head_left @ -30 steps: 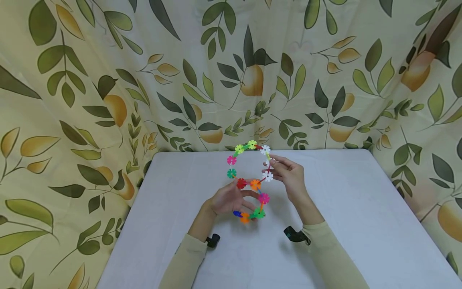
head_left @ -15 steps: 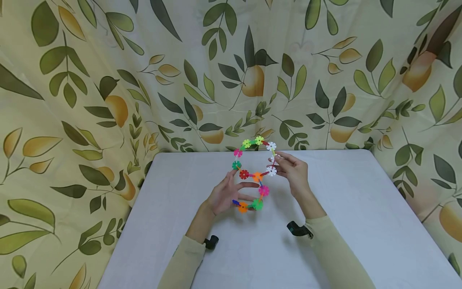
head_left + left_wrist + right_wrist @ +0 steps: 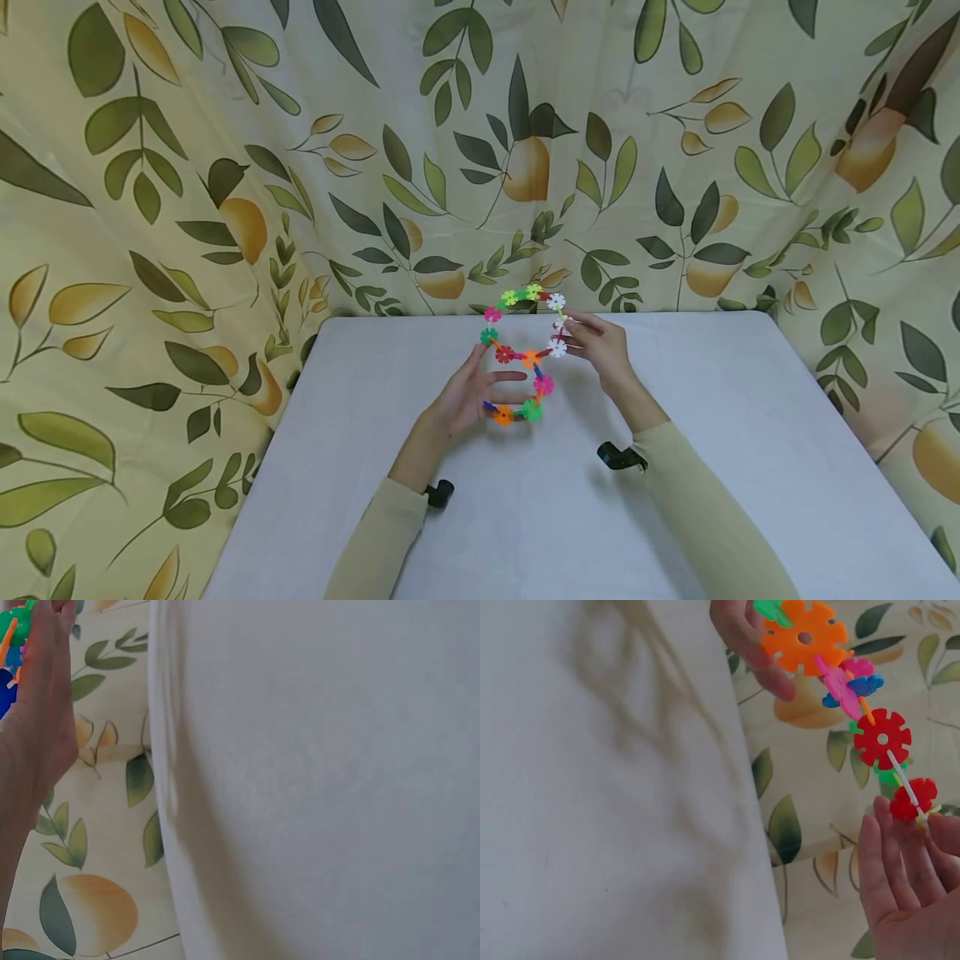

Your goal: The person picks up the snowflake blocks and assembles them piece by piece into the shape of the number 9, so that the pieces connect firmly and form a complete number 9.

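Note:
Interlocking plastic snowflake discs are joined into a chain (image 3: 504,354), held up above the table. Its upper part makes a ring of white, yellow-green, pink, green, red and orange discs; a curved tail hangs below, ending in a blue disc (image 3: 490,407). My right hand (image 3: 602,348) pinches the ring's right side at a white disc (image 3: 557,346) group, thumb and fingers meeting there. At the left, my left hand (image 3: 459,404) has its thumb up by the green disc (image 3: 489,336), its fingers stretched out behind the tail. In the right wrist view, an orange disc (image 3: 829,637) lies against left-hand fingers.
A white cloth covers the table (image 3: 360,383), and shadows of the hands and chain fall on it. Behind and to the sides hangs a leaf-and-fruit patterned curtain (image 3: 480,242). A small black camera (image 3: 621,456) sits at the right wrist, another (image 3: 440,493) at the left.
The disc chain has risen in the head view and shifted slightly right, then a little back left. My left thumb has moved from beside the red disc up to the green one. The right hand keeps its pinch.

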### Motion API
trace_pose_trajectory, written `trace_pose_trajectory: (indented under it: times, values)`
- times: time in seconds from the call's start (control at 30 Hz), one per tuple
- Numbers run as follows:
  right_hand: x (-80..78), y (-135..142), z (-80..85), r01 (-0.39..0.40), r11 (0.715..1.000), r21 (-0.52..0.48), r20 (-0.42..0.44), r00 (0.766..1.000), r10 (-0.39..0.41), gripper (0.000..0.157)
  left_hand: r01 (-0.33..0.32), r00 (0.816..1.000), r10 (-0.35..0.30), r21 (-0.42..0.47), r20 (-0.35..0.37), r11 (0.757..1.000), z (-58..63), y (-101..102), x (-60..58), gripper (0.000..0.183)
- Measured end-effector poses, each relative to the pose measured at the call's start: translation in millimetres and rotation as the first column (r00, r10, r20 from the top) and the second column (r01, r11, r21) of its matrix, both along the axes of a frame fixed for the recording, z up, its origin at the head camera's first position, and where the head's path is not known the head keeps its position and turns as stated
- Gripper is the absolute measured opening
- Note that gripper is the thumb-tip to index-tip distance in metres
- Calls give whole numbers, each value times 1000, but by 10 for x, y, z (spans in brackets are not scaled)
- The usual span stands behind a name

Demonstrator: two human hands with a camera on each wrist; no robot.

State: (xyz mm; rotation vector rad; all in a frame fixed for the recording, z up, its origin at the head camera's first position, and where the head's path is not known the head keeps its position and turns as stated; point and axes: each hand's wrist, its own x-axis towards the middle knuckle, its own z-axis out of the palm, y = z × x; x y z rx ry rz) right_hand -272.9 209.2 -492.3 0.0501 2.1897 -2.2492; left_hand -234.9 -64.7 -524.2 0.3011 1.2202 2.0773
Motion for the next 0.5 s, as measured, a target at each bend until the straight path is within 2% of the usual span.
trace_pose_trajectory:
  times: [0.27, 0.5]
  values:
    - [-227, 4, -67, -81, 993, 82, 103, 992, 73, 43, -39, 997, 39, -6, 70, 999, -73, -17, -206, 71]
    - [-374, 33, -196, -132, 988, 84, 221, 969, 110, 46, -80, 982, 95, -95, 161, 992, -128, 39, -367, 74]
